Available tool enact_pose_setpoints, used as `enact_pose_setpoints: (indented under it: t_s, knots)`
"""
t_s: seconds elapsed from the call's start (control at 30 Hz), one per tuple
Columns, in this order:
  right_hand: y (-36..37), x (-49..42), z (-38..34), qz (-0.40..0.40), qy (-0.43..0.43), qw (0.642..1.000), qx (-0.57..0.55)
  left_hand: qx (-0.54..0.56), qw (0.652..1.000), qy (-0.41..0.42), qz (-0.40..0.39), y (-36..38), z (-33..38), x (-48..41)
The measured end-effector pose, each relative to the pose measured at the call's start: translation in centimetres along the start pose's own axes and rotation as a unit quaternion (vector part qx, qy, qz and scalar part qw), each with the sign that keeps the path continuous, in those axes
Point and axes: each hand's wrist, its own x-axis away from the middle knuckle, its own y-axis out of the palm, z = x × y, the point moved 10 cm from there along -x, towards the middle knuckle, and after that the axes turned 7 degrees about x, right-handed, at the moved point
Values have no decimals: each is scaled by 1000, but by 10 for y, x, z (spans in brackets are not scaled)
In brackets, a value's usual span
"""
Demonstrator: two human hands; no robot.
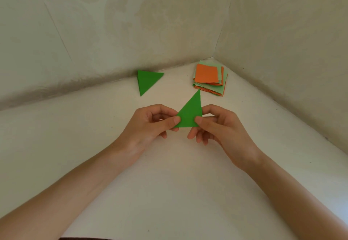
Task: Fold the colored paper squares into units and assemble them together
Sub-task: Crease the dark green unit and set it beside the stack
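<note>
A green paper folded into a triangle (190,111) is held up above the white surface, its point away from me. My left hand (150,125) pinches its lower left corner between thumb and fingers. My right hand (218,127) pinches its lower right corner the same way. A second green folded triangle (147,81) lies flat on the surface near the back wall. A stack of orange and pale green paper squares (210,79) sits in the back corner, an orange sheet on top.
The white surface (178,174) is boxed in by patterned walls at the back left (94,32) and the right (291,51), which meet in a corner just behind the stack.
</note>
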Motion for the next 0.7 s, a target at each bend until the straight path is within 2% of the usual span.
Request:
enact_pose_setpoints:
  t_s: [0.17,0.23,0.3,0.37,0.43,0.53,0.63,0.7]
  knots:
    - [-3,-1,10,22,32,999,25,-84,995,46,18,-4,4,0]
    - [-9,-2,14,59,41,992,107,-170,983,71,25,-4,4,1]
    - [-17,-1,8,103,-2,955,278,-252,962,102,28,-1,6,4]
    - [-14,4,-12,119,-100,890,429,-315,939,136,28,4,9,7]
    - [-2,8,-17,85,-183,856,476,-372,912,173,22,10,13,10]
    - [9,6,-12,46,-208,844,492,-454,863,219,12,17,19,14]
    - [12,9,-16,43,-242,821,515,-569,768,293,-22,30,24,29]
    - [15,15,-20,34,-275,787,552,-612,733,292,-63,32,17,40]
